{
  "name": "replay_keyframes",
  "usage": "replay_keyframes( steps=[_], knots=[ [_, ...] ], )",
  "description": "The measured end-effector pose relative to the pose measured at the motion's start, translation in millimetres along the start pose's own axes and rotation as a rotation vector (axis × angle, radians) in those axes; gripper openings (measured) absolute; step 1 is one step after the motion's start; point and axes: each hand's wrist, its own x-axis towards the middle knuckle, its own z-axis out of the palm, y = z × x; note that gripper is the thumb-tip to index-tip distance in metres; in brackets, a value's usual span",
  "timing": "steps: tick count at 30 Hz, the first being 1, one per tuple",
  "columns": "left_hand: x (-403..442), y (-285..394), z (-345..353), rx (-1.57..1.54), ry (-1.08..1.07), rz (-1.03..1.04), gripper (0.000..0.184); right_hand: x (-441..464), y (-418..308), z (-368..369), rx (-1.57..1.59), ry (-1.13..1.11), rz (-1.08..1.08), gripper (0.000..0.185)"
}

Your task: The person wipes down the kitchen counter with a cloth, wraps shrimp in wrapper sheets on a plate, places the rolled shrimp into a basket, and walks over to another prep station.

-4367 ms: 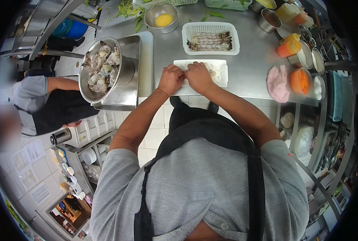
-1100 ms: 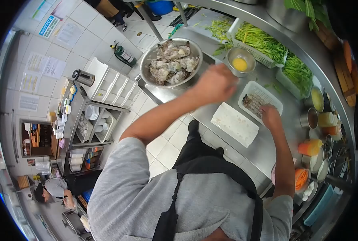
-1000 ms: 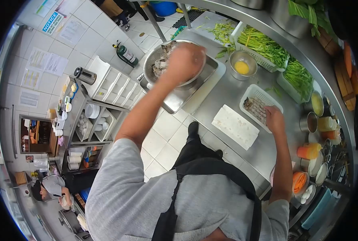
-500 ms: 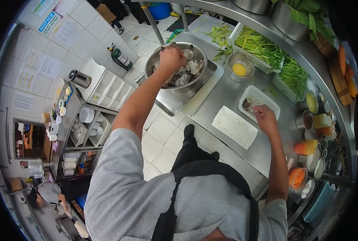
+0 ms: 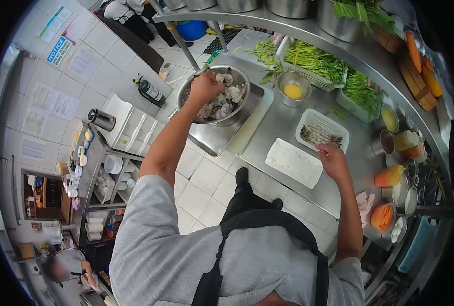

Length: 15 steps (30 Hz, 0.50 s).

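A steel colander (image 5: 185, 92) heaped with grey raw shrimp (image 5: 232, 97) stands over a steel tray. My left hand (image 5: 205, 87) is inside its far-left part, fingers curled down among the shrimp; the fingertips are partly hidden. To the right, a white perforated basket (image 5: 343, 124) holds a small row of shrimp (image 5: 319, 135). At that basket's near edge is my right hand (image 5: 333, 159), thumb and fingers pinched together; what lies between them is too small to make out. Beside it is a white rectangular tray (image 5: 293, 163) with wet marks.
A steel bowl with yellow liquid (image 5: 292, 91) stands behind the basket. Cut green stalks (image 5: 316, 60) fill containers at the back. Sauce tubs (image 5: 389, 176) line the right side. The steel tray (image 5: 211, 140) is next to a pale board (image 5: 252, 122). A shelf (image 5: 267, 16) overhangs the counter. Co-workers are at far left.
My right hand has drawn back from over the shrimp to the basket's near edge, showing more of the row. My left hand stays in the colander. The view has shifted slightly.
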Motion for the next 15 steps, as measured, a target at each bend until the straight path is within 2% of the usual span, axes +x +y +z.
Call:
replay_keyframes(
  steps=[2, 3, 4, 6, 7, 8, 9, 10, 11, 12, 13, 14, 15],
  knots=[
    [1, -21, 3, -0.399, 0.045, -0.007, 0.041, -7, 6, 0, 0.054, 0.015, 0.003, 0.025],
    [-9, -1, -15, -0.618, 0.009, -0.060, 0.034, -10, 8, 1, 0.102, 0.031, 0.016, 0.026],
    [-12, 16, -30, -0.612, 0.020, -0.065, 0.034, -11, 11, 5, 0.106, 0.026, 0.004, 0.026],
    [-19, 47, -49, -1.072, -0.147, 0.090, 0.027, -12, 16, 16, 0.340, 0.017, 0.116, 0.042],
    [-27, 67, -56, -1.126, -0.276, 0.123, 0.029, -7, 10, 19, 0.340, 0.005, 0.107, 0.042],
    [-35, 87, -58, -1.177, -0.404, 0.158, 0.032, -2, -3, 22, 0.441, 0.013, 0.085, 0.050],
    [-43, 107, -56, -1.108, -0.568, 0.179, 0.030, 2, -18, 25, 0.542, 0.022, 0.062, 0.059],
    [-52, 128, -49, -1.034, -0.727, 0.202, 0.029, 5, -37, 26, 0.540, 0.012, 0.047, 0.059],
    [-64, 151, -33, -1.020, -0.861, 0.250, 0.026, 8, -58, 29, 0.685, 0.008, 0.043, 0.063],
    [-69, 163, 0, -1.027, -1.088, 0.276, 0.027, 11, -76, 33, 0.830, 0.001, 0.039, 0.068],
    [-72, 173, 52, -1.048, -1.307, 0.282, 0.024, 10, -84, 41, 0.888, -0.011, 0.036, 0.062],
    [-84, 189, 70, -0.959, -1.404, 0.168, 0.024, 10, -67, 53, 0.887, -0.021, 0.023, 0.062],
    [-98, 200, 83, -0.869, -1.500, 0.053, 0.024, 12, -37, 70, 0.651, -0.009, -0.019, 0.058]
  ],
)
